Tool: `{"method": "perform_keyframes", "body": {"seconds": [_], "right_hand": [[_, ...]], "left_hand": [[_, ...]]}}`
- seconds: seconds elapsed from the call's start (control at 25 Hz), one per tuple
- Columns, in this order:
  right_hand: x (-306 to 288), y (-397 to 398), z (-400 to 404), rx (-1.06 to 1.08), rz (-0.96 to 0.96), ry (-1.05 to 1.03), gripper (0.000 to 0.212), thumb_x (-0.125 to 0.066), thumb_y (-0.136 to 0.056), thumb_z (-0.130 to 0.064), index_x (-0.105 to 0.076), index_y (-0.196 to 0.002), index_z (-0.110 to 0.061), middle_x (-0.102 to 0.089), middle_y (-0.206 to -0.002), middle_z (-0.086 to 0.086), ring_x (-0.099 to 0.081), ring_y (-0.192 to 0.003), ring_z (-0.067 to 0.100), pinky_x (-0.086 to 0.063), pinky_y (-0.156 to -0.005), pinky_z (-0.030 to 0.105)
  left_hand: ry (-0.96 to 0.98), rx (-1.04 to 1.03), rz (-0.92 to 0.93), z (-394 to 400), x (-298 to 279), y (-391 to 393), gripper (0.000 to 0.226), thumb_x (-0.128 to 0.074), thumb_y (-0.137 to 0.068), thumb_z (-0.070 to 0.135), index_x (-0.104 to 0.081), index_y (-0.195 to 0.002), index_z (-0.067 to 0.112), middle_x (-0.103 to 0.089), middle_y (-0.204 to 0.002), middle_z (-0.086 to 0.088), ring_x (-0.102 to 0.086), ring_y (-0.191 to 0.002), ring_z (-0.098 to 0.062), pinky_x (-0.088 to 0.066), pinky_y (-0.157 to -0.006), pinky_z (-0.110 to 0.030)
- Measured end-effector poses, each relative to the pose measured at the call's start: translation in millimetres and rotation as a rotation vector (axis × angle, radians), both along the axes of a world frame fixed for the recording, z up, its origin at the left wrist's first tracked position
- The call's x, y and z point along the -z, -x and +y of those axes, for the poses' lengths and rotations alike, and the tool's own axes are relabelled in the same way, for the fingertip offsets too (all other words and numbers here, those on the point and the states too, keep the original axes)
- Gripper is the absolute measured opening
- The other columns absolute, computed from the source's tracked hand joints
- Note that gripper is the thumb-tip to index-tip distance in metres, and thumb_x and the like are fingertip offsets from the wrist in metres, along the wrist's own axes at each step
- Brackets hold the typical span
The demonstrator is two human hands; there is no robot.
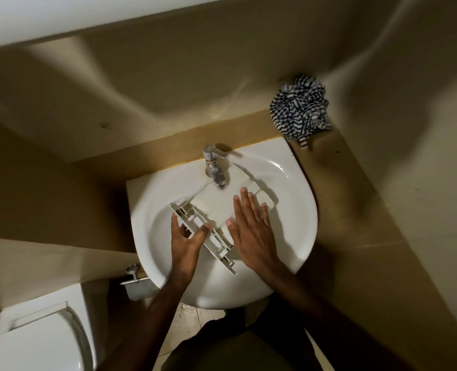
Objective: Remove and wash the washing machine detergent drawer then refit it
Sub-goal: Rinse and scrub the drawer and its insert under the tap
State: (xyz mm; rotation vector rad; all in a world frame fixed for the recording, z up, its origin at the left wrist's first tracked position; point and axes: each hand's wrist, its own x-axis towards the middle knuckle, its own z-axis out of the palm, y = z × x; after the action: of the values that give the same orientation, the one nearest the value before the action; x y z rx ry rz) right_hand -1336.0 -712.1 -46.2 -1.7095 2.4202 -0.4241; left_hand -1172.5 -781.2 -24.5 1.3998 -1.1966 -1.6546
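Observation:
The white detergent drawer lies upside down across the white sink, its flat underside beneath the chrome tap and its front panel toward me. My left hand grips the front panel, thumb on one side and fingers on the other. Flat on the drawer's underside rests my right hand, fingers spread. Water wets the drawer under the spout.
A crumpled black-and-white striped cloth lies on the beige ledge behind the sink at the right. A white toilet stands at the lower left, with a wall-mounted metal fitting beside the sink. Beige walls close in on all sides.

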Motion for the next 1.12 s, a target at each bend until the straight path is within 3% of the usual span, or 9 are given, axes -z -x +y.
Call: {"method": "perform_keyframes", "body": {"seconds": [0.16,0.24,0.36,0.52,0.72,0.8,0.88,0.96,1.12], "right_hand": [[-14,25,-32,0.216,-0.169,-0.171,0.074,-0.027,-0.111,-0.050,0.000,-0.166,-0.009,0.006,-0.175,0.008,0.003,-0.162,0.020,-0.010,-0.130,0.051],[-11,14,-25,0.227,-0.115,-0.178,0.077,-0.026,-0.110,-0.051,0.003,-0.166,-0.007,0.010,-0.174,0.011,0.005,-0.162,0.023,-0.006,-0.130,0.051],[-4,-7,3,0.130,-0.053,-0.122,0.077,-0.020,-0.109,-0.054,0.001,-0.166,-0.008,0.010,-0.175,0.010,0.009,-0.162,0.021,-0.005,-0.130,0.053],[3,-11,-8,0.227,-0.119,-0.092,0.079,-0.025,-0.108,-0.056,0.002,-0.167,-0.011,0.010,-0.175,0.006,0.008,-0.162,0.020,-0.009,-0.128,0.056],[10,1,-6,0.258,-0.150,0.069,0.069,-0.034,-0.108,-0.052,-0.020,-0.166,-0.017,-0.013,-0.175,0.004,-0.018,-0.160,0.025,-0.027,-0.122,0.052],[9,20,-22,0.431,-0.321,0.067,0.079,-0.045,-0.103,-0.061,-0.022,-0.166,-0.019,-0.016,-0.174,0.006,-0.018,-0.159,0.026,-0.022,-0.124,0.052],[13,39,-34,0.481,-0.578,0.081,0.083,-0.061,-0.095,-0.063,-0.035,-0.162,-0.021,-0.033,-0.168,0.008,-0.026,-0.156,0.027,-0.020,-0.128,0.052],[16,47,-37,0.465,-0.887,0.215,0.067,-0.075,-0.092,-0.049,-0.055,-0.148,-0.018,-0.058,-0.149,0.006,-0.047,-0.143,0.027,-0.036,-0.122,0.052],[16,49,-38,0.503,-1.008,0.331,0.048,-0.078,-0.093,-0.035,-0.067,-0.135,-0.015,-0.071,-0.130,0.000,-0.063,-0.126,0.019,-0.049,-0.112,0.045]], "left_hand": [[-0.006,-0.004,-0.025,-1,-2,5,0.081,-0.085,-0.071,0.044,-0.050,-0.143,0.032,-0.075,-0.122,-0.012,-0.072,-0.115,-0.033,-0.054,-0.103,-0.062],[-0.002,-0.003,-0.028,-3,-3,5,0.083,-0.085,-0.071,0.044,-0.049,-0.144,0.029,-0.074,-0.124,-0.012,-0.071,-0.116,-0.033,-0.054,-0.104,-0.062],[0.008,0.001,-0.044,-6,-3,3,0.083,-0.085,-0.071,0.045,-0.049,-0.144,0.031,-0.074,-0.124,-0.009,-0.072,-0.116,-0.030,-0.054,-0.104,-0.060],[0.025,0.026,-0.047,-7,-3,3,0.080,-0.085,-0.071,0.046,-0.051,-0.141,0.033,-0.074,-0.123,-0.007,-0.072,-0.115,-0.029,-0.055,-0.102,-0.060],[0.020,0.022,-0.050,-11,-2,2,0.079,-0.086,-0.071,0.040,-0.051,-0.142,0.030,-0.074,-0.124,-0.011,-0.071,-0.117,-0.032,-0.054,-0.103,-0.061],[0.006,0.021,-0.050,-10,-1,1,0.080,-0.086,-0.071,0.039,-0.051,-0.142,0.029,-0.074,-0.124,-0.013,-0.071,-0.116,-0.035,-0.054,-0.103,-0.062],[-0.005,0.024,-0.061,-9,0,1,0.082,-0.085,-0.071,0.040,-0.050,-0.143,0.027,-0.074,-0.123,-0.014,-0.071,-0.115,-0.036,-0.053,-0.103,-0.063],[-0.012,0.021,-0.060,-10,0,1,0.084,-0.085,-0.071,0.040,-0.049,-0.145,0.026,-0.074,-0.123,-0.015,-0.071,-0.116,-0.036,-0.053,-0.104,-0.063],[-0.022,0.018,-0.059,-9,0,2,0.085,-0.084,-0.071,0.039,-0.047,-0.147,0.028,-0.073,-0.125,-0.017,-0.069,-0.119,-0.038,-0.053,-0.105,-0.062]]}}
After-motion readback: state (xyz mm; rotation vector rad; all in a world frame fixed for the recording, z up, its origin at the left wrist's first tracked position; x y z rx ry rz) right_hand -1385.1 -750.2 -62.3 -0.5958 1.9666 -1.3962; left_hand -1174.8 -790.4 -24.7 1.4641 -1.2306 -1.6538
